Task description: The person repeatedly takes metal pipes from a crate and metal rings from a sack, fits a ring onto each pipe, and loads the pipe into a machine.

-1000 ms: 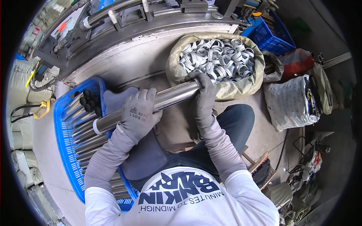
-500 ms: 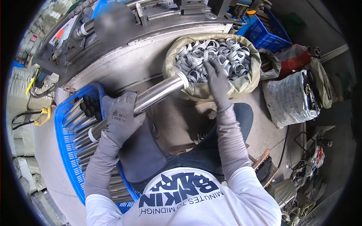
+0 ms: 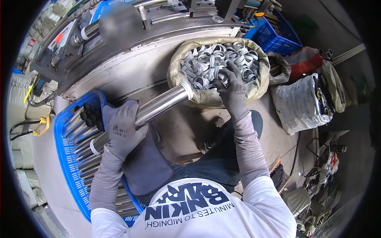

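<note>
The left hand (image 3: 124, 131) is clamped round a steel tube (image 3: 158, 107), slanting it from the lap toward the far sack (image 3: 174, 75) — its ringed end sits at the rim, handy for the next fitting. The right hand (image 3: 232, 85) digs among the rings (image 3: 206, 59) there, fingers curled; whether it has one I cannot tell. A blue crate (image 3: 63, 158) of tubes lies left. A clear, bulging bag (image 3: 299, 103) sits right, a red one beyond.
</note>
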A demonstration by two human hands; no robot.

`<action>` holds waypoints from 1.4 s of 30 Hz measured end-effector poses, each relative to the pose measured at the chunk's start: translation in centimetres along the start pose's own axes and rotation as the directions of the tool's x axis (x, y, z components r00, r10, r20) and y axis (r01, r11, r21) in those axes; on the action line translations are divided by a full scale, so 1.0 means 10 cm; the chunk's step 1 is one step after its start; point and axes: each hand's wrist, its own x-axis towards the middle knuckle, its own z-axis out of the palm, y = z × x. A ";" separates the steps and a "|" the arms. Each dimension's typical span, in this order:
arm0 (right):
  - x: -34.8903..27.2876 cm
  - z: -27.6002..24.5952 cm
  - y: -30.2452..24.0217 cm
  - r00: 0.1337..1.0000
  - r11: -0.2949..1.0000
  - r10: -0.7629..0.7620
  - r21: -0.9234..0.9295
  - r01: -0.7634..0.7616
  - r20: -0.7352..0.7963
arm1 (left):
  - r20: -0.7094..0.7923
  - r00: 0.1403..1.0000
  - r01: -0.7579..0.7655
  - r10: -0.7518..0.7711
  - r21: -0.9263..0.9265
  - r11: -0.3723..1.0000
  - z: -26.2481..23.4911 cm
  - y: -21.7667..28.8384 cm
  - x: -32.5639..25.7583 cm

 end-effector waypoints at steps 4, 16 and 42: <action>-0.02 -0.06 -0.02 0.995 0.996 -0.078 0.047 0.082 -0.069 | -0.019 1.000 -0.019 0.019 0.006 1.000 -0.01 0.06 0.01; 0.01 -0.06 0.09 0.935 0.720 0.345 0.617 -0.318 0.079 | -0.038 0.998 -0.045 0.047 0.035 0.998 -0.07 0.08 0.04; -0.10 -0.08 0.39 0.828 0.144 0.396 0.865 -0.482 0.396 | -0.108 0.988 0.153 -0.109 0.610 0.777 -0.62 -1.27 3.67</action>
